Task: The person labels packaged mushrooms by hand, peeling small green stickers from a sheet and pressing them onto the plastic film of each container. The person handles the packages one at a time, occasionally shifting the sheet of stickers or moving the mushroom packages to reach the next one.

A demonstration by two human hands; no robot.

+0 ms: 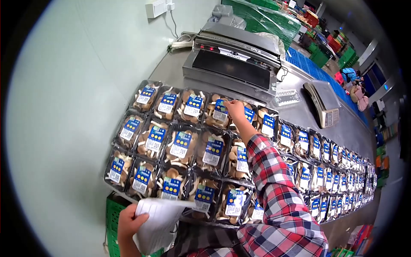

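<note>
My left hand is closed on a white paper sheet at the lower left, its thumb on top. My right hand reaches to the back row of wrapped mushroom trays, its fingers at the upper right of one tray. Whether anything small is between those fingers is hidden. Black trays under clear film, each with a blue and white label, stand side by side in three rows. One such tray lies in the middle row.
A metal wrapping machine stands behind the trays. To its right is a scale on the steel table. A green crate sits below the table edge. People are far off at upper right.
</note>
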